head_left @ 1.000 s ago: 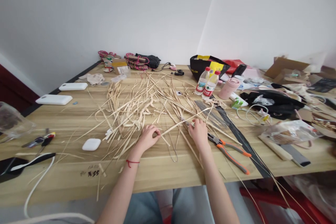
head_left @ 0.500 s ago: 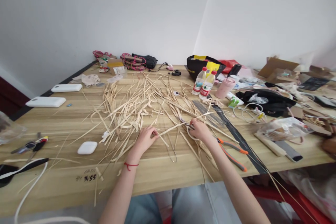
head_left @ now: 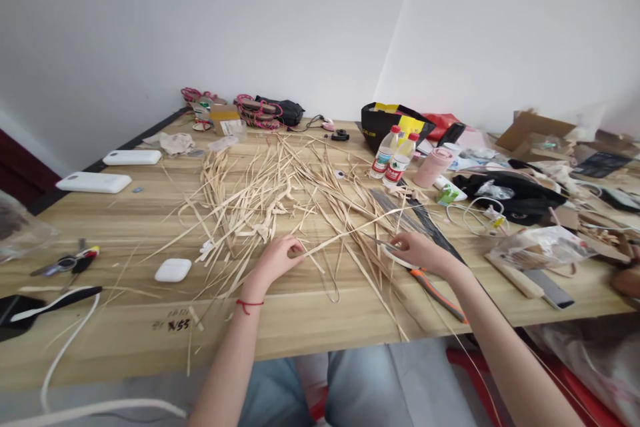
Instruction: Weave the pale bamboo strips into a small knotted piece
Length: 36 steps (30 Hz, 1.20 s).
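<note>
My left hand [head_left: 280, 259] pinches one end of a pale, flat straw strip [head_left: 336, 236], which stretches to the right over the other strips. My right hand [head_left: 423, 253] is closed around a pair of scissors with white handles [head_left: 397, 259]; their thin blades point left, below the held strip. Under my right wrist lies a pair of pliers with orange and grey grips [head_left: 437, 295], partly hidden by the forearm. A loose heap of straw strips [head_left: 245, 193] spreads beyond both hands. Between the hands, a bent wire loop [head_left: 334, 290] rests on the wood.
Two water bottles [head_left: 393, 163], a pink cup [head_left: 433, 167] and a black and yellow bag [head_left: 373, 123] stand at the back right. A white case [head_left: 173, 270] lies left of my left hand. Plastic bags, cables and boxes crowd the table's right side.
My right hand has moved to the right with the scissors, away from my left hand. My left hand keeps its pinch on the strip. The camera view has shifted slightly.
</note>
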{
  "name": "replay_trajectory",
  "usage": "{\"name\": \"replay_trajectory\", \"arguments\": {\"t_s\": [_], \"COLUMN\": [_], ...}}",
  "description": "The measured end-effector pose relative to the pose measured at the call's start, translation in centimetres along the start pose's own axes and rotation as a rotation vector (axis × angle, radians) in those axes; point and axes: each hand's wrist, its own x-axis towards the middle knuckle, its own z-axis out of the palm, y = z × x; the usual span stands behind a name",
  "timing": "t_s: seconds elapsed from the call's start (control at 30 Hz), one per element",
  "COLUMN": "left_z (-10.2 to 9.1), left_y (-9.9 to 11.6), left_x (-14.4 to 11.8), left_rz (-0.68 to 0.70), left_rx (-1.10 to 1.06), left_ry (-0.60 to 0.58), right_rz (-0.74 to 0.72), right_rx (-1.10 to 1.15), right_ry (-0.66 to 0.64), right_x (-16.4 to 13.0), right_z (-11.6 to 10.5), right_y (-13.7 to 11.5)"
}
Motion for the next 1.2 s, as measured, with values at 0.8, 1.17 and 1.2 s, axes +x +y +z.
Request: {"name": "replay_trajectory", "arguments": {"t_s": [0.8, 1.17, 1.2], "left_z": [0.0, 0.0, 0.0], "left_y": [-0.2, -0.3, -0.3], "left_x": [0.3, 0.3, 0.3], "left_rz": [-0.034, -0.050, -0.050], "left_rx": [0.084, 0.032, 0.026], "left_ry": [-0.034, -0.040, -0.034], "right_rz": [0.139, 0.095, 0.097], "right_rx": [1.106, 1.008, 1.004], "right_ry": [-0.648, -0.649, -0.641], "right_x": [-4.7, -2.4, -2.3], "right_z": [9.4, 11.5, 11.6], "right_y": [-11.7, -12.0, -12.0]}}
